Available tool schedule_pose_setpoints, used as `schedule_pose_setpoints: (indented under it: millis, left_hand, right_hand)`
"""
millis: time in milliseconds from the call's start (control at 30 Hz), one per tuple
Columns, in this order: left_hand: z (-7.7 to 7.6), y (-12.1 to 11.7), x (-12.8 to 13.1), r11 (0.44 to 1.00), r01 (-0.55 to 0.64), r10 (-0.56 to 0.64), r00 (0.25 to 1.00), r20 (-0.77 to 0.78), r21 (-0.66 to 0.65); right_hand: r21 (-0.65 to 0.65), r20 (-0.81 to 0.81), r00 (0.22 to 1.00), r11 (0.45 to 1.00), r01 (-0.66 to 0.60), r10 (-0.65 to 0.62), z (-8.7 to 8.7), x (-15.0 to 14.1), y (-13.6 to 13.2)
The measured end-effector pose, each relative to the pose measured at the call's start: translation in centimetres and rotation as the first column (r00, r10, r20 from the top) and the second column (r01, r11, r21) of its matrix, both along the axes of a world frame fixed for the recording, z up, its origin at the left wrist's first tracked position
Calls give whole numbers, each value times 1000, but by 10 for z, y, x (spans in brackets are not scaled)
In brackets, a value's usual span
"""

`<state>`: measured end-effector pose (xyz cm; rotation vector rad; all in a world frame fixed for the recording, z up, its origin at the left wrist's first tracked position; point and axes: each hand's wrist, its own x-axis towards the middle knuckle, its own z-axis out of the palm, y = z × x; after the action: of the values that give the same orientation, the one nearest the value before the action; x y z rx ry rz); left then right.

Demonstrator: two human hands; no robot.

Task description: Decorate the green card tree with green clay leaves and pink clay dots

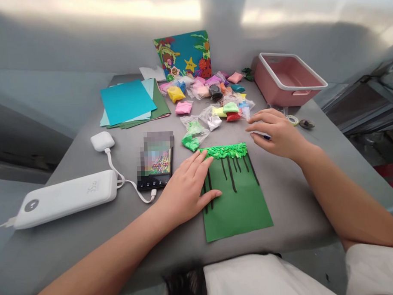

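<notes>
My left hand [189,186] lies flat, fingers stretched out, over the left side of a green sheet of paper [240,210]. Bright green modelling clay [227,150] in small textured pieces forms a band along the sheet's top edge. Thin dark strips [232,176] run down from that band, some partly hidden by my left hand. To the right of the sheet's top corner, my right hand [275,134] is raised with its fingers apart. Below its fingers shows a thin dark tool [263,136], mostly hidden. An opened bag of green clay [192,137] rests just beyond the sheet.
Several bags of coloured clay [215,91] cover the back middle. Behind them leans a sea-themed clay picture [188,57]. A pink bin [278,84] stands back right, a tape roll [292,120] near it. Leftward are coloured papers [127,102], a phone [156,162], a power bank [69,199] and an earphone case [102,141].
</notes>
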<state>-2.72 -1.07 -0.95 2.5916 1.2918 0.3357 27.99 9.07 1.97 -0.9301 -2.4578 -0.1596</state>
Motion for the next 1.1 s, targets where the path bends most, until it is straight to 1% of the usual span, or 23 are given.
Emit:
schedule_pose_setpoints:
  millis: [133,233,333,433,600,667,767,833,967,1033,1100]
  left_hand:
    - [1,-1,1,1000,-2,2,1000,-17,-7]
    - [3,-3,3,1000,-11,10,999,-33,-21]
    - [5,-6,5,999,-14,12,999,-51,-36]
    - [6,-9,7,999,-17,13,997,-70,-46]
    - [7,-10,8,999,-18,14,996,-92,-47]
    - [8,-10,8,999,-18,13,995,-102,-47]
    - [9,-10,8,999,-20,15,993,-115,-45]
    - [10,-10,8,999,-20,16,993,-116,-40]
    - [9,-11,7,999,-20,16,994,-108,-35]
    - [9,-11,7,999,-18,14,995,-101,-32]
    - [8,-13,8,999,-13,10,996,-90,-30]
  right_hand:
    - [-31,-30,1000,999,-8,7,-2,-8,3]
    - [-91,31,998,995,-43,46,-7,-19,8]
    - [-118,96,990,989,-90,102,-12,-32,17]
    - [-125,134,980,983,-131,148,-12,-50,29]
    - [-139,185,954,967,-214,238,-8,-91,43]
    - [-148,220,933,956,-255,283,-9,-104,47]
    - [-194,229,913,934,-299,339,-16,-118,53]
    - [-217,216,907,923,-317,362,-21,-123,58]
    - [-214,175,914,920,-327,366,-29,-124,64]
    - [-204,133,928,926,-318,348,-29,-121,64]
    - [-183,70,953,943,-278,295,-26,-116,64]
